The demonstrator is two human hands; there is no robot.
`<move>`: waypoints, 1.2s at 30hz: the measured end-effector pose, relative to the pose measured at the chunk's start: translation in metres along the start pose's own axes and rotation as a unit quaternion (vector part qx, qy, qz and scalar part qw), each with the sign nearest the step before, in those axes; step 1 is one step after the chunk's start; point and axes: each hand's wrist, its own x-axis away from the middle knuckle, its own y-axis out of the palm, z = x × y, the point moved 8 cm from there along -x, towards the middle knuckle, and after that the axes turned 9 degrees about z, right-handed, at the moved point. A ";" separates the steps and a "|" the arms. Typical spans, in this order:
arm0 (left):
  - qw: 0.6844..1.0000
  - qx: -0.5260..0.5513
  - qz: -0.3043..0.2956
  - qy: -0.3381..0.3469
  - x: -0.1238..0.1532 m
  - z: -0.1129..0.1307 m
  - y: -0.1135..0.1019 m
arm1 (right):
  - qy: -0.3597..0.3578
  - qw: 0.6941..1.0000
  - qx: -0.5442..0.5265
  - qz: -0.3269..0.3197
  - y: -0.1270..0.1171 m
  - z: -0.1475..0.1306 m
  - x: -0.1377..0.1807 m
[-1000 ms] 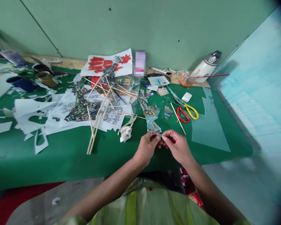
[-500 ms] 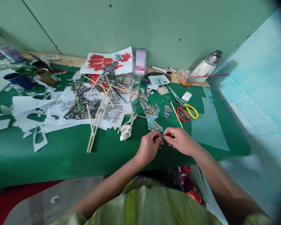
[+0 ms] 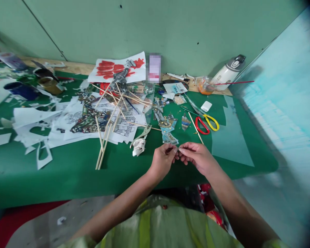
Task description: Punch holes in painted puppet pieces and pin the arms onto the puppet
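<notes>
Over the front of the green table, my left hand point(image 3: 163, 159) and my right hand point(image 3: 196, 156) meet, thumbs and fingertips pinched close together. Whatever lies between the fingertips is too small to make out. Just beyond them is a column of painted clear pieces point(image 3: 166, 127) in blue and gold, and a single striped painted piece point(image 3: 185, 122) lies to its right. Scissors point(image 3: 206, 124) with one red and one yellow handle rest past my right hand, beside a thin wooden stick point(image 3: 195, 127). Left of my hands sits a crumpled white wad point(image 3: 138, 147) against pale-handled pliers point(image 3: 145, 131).
Several wooden sticks point(image 3: 115, 117) lie crossed over printed paper sheets point(image 3: 59, 120) on the left. Paint pots point(image 3: 20, 89) stand at the far left. A white bottle point(image 3: 228, 73) and a jar with orange contents point(image 3: 205, 86) are at the back right. A translucent sheet point(image 3: 228, 144) covers the right side.
My right hand has turned, its thumb now stretched towards the left fingertips. Both hands stay in nearly the same place, and the things on the table have not moved.
</notes>
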 end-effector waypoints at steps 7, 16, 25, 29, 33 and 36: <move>0.999 0.032 -0.002 -0.006 0.002 0.001 0.000 | 0.017 0.999 -0.048 0.002 0.004 0.000 0.005; 0.999 -0.016 0.003 0.035 -0.001 0.000 0.000 | -0.119 0.976 0.179 0.021 0.001 -0.019 0.006; 0.959 -0.219 -0.010 0.182 0.008 0.010 0.001 | -0.220 0.884 0.411 -0.010 0.009 -0.042 0.009; 0.946 -0.247 -0.016 0.209 0.009 0.014 0.002 | -0.147 0.922 0.358 -0.024 0.006 -0.030 0.003; 0.953 -0.230 -0.011 0.197 0.007 0.013 0.001 | -0.103 0.961 0.254 -0.029 0.005 -0.023 0.001; 0.964 -0.202 -0.008 0.172 0.005 0.009 -0.001 | -0.117 0.969 0.218 -0.021 0.006 -0.024 0.004</move>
